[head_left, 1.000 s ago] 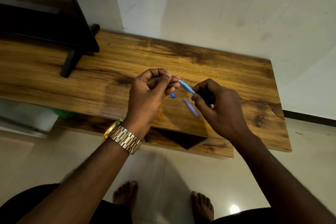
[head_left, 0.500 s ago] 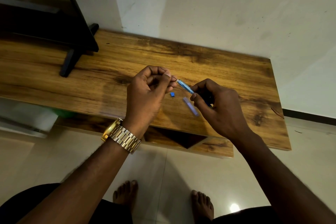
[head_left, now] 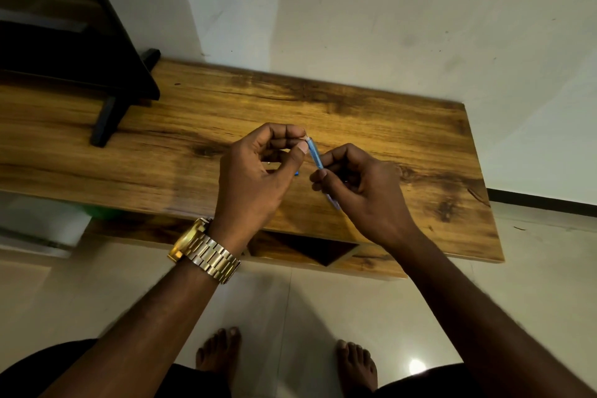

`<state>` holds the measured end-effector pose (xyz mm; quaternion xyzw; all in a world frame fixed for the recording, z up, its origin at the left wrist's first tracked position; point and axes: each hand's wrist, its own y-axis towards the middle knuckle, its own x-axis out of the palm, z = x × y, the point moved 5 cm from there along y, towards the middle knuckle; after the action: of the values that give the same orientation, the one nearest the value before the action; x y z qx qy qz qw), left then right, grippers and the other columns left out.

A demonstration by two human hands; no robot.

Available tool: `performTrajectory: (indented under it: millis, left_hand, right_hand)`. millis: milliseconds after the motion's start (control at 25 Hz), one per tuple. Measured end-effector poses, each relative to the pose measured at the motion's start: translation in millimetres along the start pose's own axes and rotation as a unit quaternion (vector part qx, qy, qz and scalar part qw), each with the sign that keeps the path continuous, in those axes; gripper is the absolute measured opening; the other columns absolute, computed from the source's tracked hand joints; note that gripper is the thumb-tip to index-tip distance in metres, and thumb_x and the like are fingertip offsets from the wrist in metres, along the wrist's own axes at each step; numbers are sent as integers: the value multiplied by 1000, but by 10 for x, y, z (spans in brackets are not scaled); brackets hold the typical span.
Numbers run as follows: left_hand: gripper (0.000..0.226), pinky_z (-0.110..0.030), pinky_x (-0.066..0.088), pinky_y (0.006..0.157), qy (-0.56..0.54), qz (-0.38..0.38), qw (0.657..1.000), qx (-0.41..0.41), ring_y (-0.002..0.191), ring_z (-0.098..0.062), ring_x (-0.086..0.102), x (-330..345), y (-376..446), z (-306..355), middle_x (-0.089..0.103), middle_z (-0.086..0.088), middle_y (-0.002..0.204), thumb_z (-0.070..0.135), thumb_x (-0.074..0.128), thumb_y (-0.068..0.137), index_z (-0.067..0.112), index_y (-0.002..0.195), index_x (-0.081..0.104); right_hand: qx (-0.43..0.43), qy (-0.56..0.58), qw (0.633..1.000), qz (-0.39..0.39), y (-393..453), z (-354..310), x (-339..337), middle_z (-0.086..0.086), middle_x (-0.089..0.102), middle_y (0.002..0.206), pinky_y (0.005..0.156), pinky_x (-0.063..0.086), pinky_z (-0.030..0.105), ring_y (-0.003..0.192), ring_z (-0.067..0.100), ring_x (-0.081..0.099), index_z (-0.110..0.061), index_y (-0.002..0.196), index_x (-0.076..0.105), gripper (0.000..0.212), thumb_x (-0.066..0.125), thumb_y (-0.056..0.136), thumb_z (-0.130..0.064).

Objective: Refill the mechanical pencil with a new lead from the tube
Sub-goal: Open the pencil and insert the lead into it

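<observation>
Two hands over our one wooden table (head_left: 371, 113), right hand (head_left: 361, 187) gripping one blue pencil (head_left: 314, 152), left hand (head_left: 258, 168) fingertips pinched together at its top, one small blue cap (head_left: 296, 174) on the wood.

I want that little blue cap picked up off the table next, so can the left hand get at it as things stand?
Probably yes, but not freely. The blue cap lies on the table just under the left hand, with nothing between them. But its fingers are pinched at the tip of the pencil, apparently on a lead, and must let go first.
</observation>
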<state>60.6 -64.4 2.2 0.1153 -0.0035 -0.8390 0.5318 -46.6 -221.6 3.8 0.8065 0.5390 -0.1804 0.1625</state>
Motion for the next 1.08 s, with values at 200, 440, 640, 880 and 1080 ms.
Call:
performTrajectory:
  millis: [200, 440, 640, 880, 1080]
  left_hand:
    - [21, -25, 63, 84, 37, -1, 999, 33, 105, -8, 76, 25, -13, 44, 80, 13, 116, 29, 76, 100, 25, 120, 77]
    - [19, -15, 52, 68, 315, -7, 948, 54, 81, -2, 67, -88, 67, -77, 77, 10, 112, 26, 76, 100, 27, 119, 79]
    - [32, -45, 63, 85, 432, -81, 898, 24, 110, -23, 70, 164, 6, -219, 72, 1, 128, 38, 70, 102, 32, 132, 75]
    - [36, -42, 62, 81, 445, -93, 891, 20, 103, -19, 70, 304, 73, -238, 72, 3, 124, 39, 75, 99, 29, 133, 74]
    - [31, -26, 55, 69, 389, 10, 921, 8, 84, -7, 70, -350, 415, -129, 79, 5, 108, 24, 82, 94, 27, 124, 78]
  right_hand:
    - [-3, 12, 1000, -11, -9, -11, 22, -1, 83, 106, 89, 68, 49, 98, 10, 83, -14, 120, 69, 12, 69, 108, -15]
    - [16, 73, 992, 102, 25, 42, -203, -1, 84, 102, 88, 69, 47, 95, 15, 83, -21, 113, 68, 8, 68, 109, -14]
    - [80, 178, 968, 160, 73, 103, -345, 5, 85, 104, 95, 68, 40, 95, 16, 84, -11, 120, 69, 11, 65, 111, -14]
    - [92, 216, 956, 177, 61, 122, -478, 5, 85, 102, 88, 68, 30, 93, 16, 84, -10, 120, 70, 11, 66, 110, -13]
    - [101, 213, 954, 187, 57, 150, -568, 2, 85, 102, 86, 67, 29, 93, 13, 84, -13, 120, 71, 12, 66, 110, -16]
